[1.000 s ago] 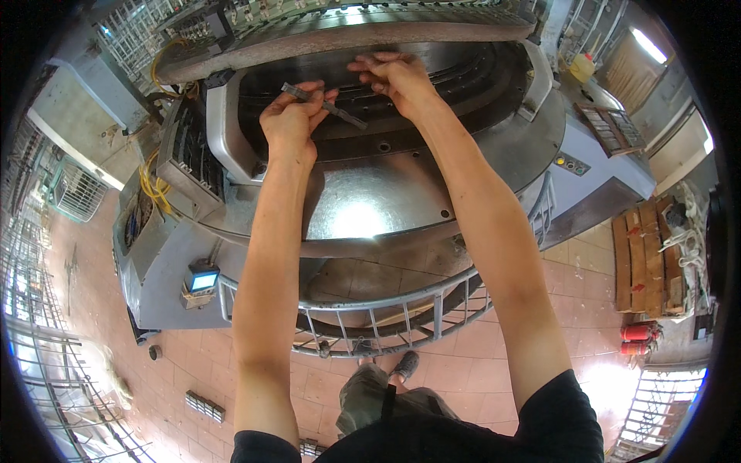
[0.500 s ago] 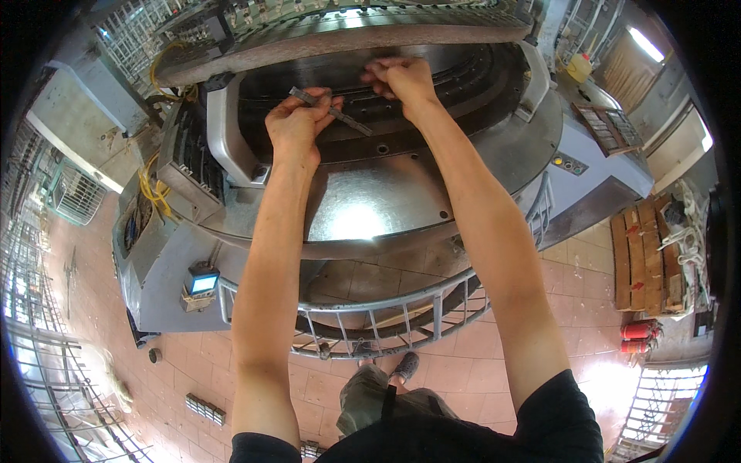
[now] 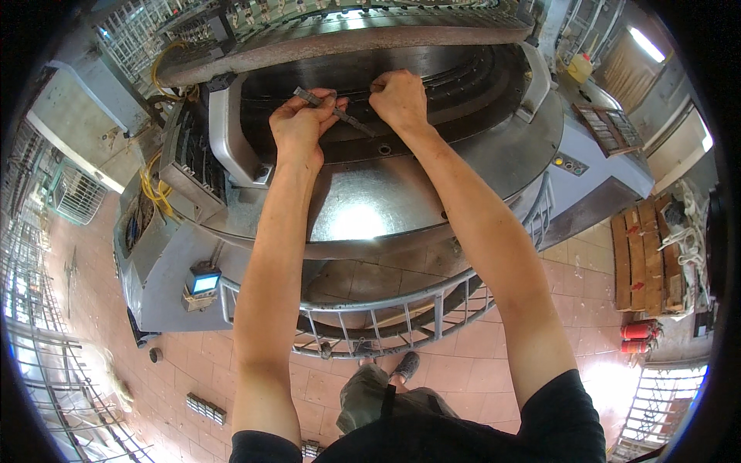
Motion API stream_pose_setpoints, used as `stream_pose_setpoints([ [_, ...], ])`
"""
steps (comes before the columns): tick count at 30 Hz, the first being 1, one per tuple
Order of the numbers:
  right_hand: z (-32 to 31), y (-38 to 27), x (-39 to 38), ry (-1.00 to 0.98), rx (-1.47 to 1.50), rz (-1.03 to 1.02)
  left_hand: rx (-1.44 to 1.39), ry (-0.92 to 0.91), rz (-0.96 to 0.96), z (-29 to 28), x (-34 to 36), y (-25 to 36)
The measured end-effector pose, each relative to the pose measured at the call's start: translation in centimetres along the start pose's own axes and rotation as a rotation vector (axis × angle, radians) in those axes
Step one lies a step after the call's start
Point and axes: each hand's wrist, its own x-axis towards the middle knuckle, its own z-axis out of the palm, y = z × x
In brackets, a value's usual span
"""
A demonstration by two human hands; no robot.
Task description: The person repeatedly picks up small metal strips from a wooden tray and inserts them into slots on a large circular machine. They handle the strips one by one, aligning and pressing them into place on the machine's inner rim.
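Note:
My left hand (image 3: 297, 130) pinches a slim dark grey metal bar (image 3: 356, 123) between thumb and fingers. The bar slants down to the right, with its blocky upper end poking out past the fingers. To the right, my right hand (image 3: 400, 102) is closed with its fingers curled inward; whatever they hold, if anything, is hidden. Both hands are over the dark curved recess of a large round knitting machine (image 3: 370, 197), below its raised upper ring (image 3: 347, 48). A shiny metal plate lies under my forearms.
Grey posts (image 3: 228, 131) flank the opening at left and right. A curved metal railing (image 3: 373, 326) runs below the machine. A small lit screen (image 3: 204, 283) is at lower left, a push-button panel (image 3: 570, 163) at right. Wooden pallets (image 3: 647, 258) and red cylinders (image 3: 639, 332) stand further right.
My right hand has come slightly downward, and its fingers are now curled in toward the machine. My left hand has shifted a little to the right with the bar.

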Motion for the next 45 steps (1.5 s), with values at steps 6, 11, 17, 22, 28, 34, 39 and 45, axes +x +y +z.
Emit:
stream_pose_setpoints([
  [6, 0.3, 0.2, 0.1, 0.049, 0.002, -0.086, 0.024, 0.001, 0.003, 0.1, 0.0, -0.1],
  [11, 0.1, 0.9, -0.2, 0.081, 0.052, -0.079, 0.020, 0.002, 0.001, -0.1, 0.1, -0.2],
  [17, 0.8, 0.7, -0.1, 0.097, 0.020, -0.081, -0.002, -0.007, -0.003, -0.1, 0.2, -0.3],
  [22, 1.6, 0.2, -0.3, 0.127, -0.046, -0.083, -0.005, -0.008, 0.005, 0.0, 0.2, -0.4],
  [28, 1.5, -0.2, -0.3, 0.101, -0.080, -0.053, 0.002, -0.003, 0.007, 0.1, 0.1, -0.3],
  [34, 1.0, 0.4, -0.8, 0.227, 0.035, -0.014, 0.000, 0.016, -0.003, 0.2, -0.2, 0.0],
  [39, 0.6, 0.9, -0.8, 0.208, 0.031, -0.082, 0.027, 0.026, -0.017, 0.2, -0.2, 0.1],
  [45, 0.8, 0.7, 0.4, 0.281, 0.262, -0.151, 0.013, -0.013, -0.002, 0.0, -0.1, -0.2],
])
